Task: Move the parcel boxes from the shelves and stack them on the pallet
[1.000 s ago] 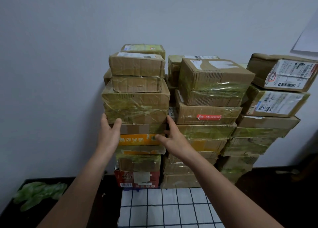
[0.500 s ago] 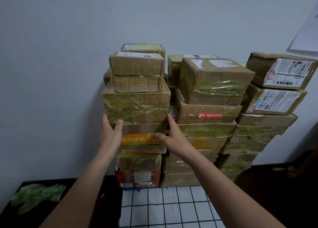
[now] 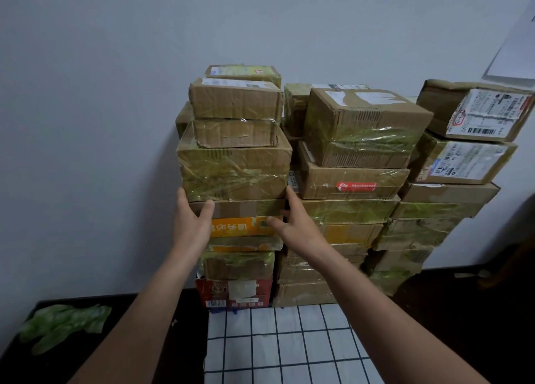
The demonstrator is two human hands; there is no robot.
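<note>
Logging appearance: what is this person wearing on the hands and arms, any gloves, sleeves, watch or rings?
Nothing worn shows. The left hand and right hand are ungloved, with no ring visible. The left forearm and right forearm are uncovered down to the frame's edge: no sleeve, watch or wristband.

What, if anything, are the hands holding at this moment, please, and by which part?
Nothing is gripped: the left hand and right hand press flat against opposite sides of the thin brown box.
</note>
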